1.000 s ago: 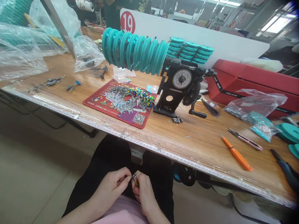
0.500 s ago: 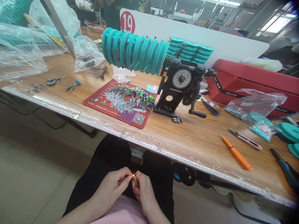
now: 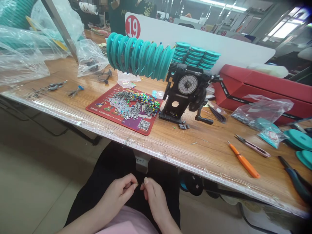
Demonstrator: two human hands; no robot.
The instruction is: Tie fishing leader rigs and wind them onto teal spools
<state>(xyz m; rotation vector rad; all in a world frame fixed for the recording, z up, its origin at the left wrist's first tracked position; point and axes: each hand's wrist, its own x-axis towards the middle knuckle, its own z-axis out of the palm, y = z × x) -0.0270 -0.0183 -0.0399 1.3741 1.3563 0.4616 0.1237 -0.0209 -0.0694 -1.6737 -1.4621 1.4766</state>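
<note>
Above my lap, my left hand (image 3: 123, 188) is closed in a pinch of thumb and forefinger. A tiny dark speck shows at its fingertips; what it is, I cannot make out. A small gap away, my right hand (image 3: 153, 196) is curled around a lighter, mostly hidden by the fingers, with no flame showing. Both hands are below the table's front edge, in front of a red mat (image 3: 117, 123) with heaps of coloured beads (image 3: 148, 99) and small metal swivels (image 3: 133, 112).
A black hand-cranked winder (image 3: 185, 94) carries a row of turquoise spools (image 3: 138, 57). To the right lie an orange-handled tool (image 3: 243, 160), thread snips (image 3: 252, 145) and pliers (image 3: 293, 177). A red box (image 3: 253, 92) stands behind them. The table edge (image 3: 156, 153) crosses before my knees.
The flame between my hands has gone out. My right hand has turned and drawn slightly right, hiding the lighter. My left hand keeps its pinch in nearly the same place.
</note>
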